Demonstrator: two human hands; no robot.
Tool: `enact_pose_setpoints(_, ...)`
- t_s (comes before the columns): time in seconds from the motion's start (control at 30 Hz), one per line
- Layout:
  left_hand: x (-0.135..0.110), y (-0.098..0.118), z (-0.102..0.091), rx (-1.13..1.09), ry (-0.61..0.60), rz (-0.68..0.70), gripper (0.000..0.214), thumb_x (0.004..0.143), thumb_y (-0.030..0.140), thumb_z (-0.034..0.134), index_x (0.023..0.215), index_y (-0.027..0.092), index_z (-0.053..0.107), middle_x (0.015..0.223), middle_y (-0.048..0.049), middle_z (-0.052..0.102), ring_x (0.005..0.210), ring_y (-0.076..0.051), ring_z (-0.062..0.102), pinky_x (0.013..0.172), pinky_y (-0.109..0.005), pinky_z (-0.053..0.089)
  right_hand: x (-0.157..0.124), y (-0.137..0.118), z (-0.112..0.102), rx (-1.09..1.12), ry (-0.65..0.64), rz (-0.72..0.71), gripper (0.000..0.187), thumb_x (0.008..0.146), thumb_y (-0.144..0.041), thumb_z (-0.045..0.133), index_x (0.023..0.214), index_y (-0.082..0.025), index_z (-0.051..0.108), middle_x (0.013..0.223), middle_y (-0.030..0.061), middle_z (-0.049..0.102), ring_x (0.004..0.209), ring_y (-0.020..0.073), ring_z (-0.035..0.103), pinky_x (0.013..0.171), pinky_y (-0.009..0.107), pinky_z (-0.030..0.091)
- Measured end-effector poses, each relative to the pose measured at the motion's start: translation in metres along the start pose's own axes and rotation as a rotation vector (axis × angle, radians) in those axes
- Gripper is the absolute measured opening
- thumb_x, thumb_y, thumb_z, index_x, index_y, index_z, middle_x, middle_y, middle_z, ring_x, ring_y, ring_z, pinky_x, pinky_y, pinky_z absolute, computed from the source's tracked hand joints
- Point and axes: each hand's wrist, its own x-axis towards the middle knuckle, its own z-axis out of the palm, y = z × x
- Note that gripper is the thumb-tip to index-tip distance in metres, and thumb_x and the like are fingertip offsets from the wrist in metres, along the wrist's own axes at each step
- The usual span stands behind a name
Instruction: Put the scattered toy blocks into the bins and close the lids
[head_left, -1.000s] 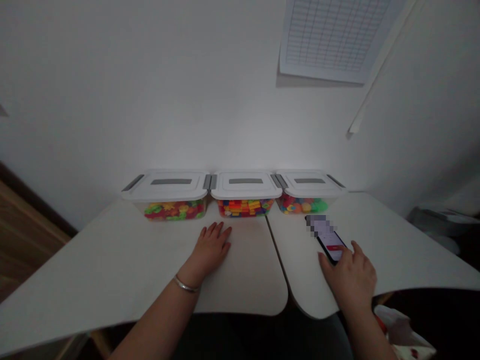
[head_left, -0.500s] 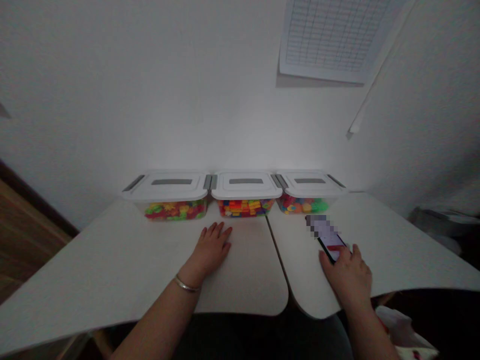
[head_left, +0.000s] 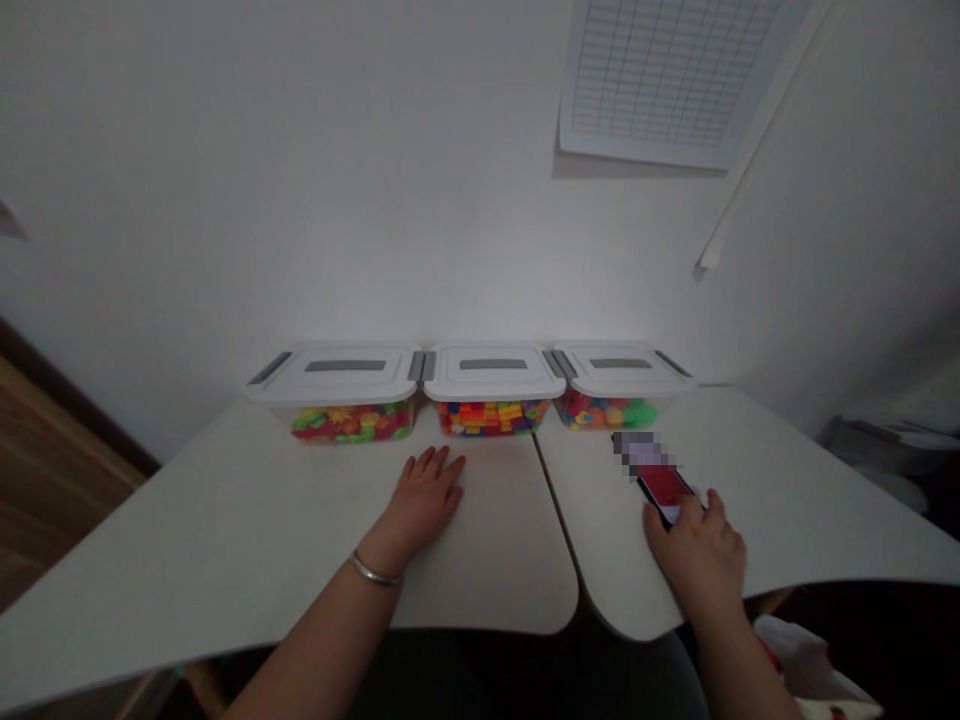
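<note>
My left hand point(head_left: 422, 497) lies flat and open on the left white table point(head_left: 225, 540), palm down, a silver bracelet on its wrist. It holds nothing and is a short way in front of the middle box. My right hand point(head_left: 697, 555) rests on the right white table point(head_left: 787, 500) with its fingers over the near end of a smartphone point(head_left: 661, 486), whose screen glows red. The fingers touch the phone; it lies on the table.
Three clear plastic boxes with white lids stand in a row against the wall: left point(head_left: 337, 392), middle point(head_left: 491, 388), right point(head_left: 616, 385), all full of bright toy pieces. A gridded paper sheet point(head_left: 664, 75) hangs on the wall. A white bag point(head_left: 806, 670) lies low right.
My right hand has slid a little forward over the phone, and the phone's screen has turned from mostly white to red. My left hand has not moved.
</note>
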Motion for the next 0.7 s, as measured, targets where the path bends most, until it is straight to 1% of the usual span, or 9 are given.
enact_pose_setpoints(0.3,-0.0007,0.0022,-0.0066,0.023,-0.039,-0.005,0.050,0.096,0.029,0.042,0.145,0.020,0.044,0.154,-0.0143,0.038,0.143,-0.033,0.033,0.117,-0.053,0.026,0.0002,-0.0025,-0.0030,-0.028,-0.010,0.006,0.050,0.089,-0.047,0.050,0.113,-0.004,0.059,0.137,0.0276,0.048,0.101,0.0367,0.063,0.090,0.045,0.043)
enact_pose_setpoints(0.57,-0.0002,0.0003,-0.0020,0.008,-0.010,0.001,0.050,0.096,0.028,0.042,0.145,0.020,0.045,0.154,-0.0149,0.039,0.143,-0.033,0.034,0.116,-0.054,0.027,0.0001,-0.0013,-0.0009,-0.012,-0.012,0.003,0.049,0.089,-0.047,0.049,0.113,-0.005,0.059,0.138,0.0279,0.047,0.102,0.0368,0.062,0.091,0.045,0.042)
enact_pose_setpoints(0.7,0.0000,0.0003,-0.0021,0.004,-0.022,0.000,0.050,0.095,0.029,0.042,0.145,0.020,0.045,0.154,-0.0145,0.039,0.143,-0.033,0.034,0.116,-0.054,0.027,0.0004,-0.0011,-0.0003,-0.003,-0.021,0.006,0.049,0.088,-0.046,0.050,0.113,-0.005,0.059,0.138,0.0279,0.046,0.102,0.0365,0.062,0.091,0.046,0.042)
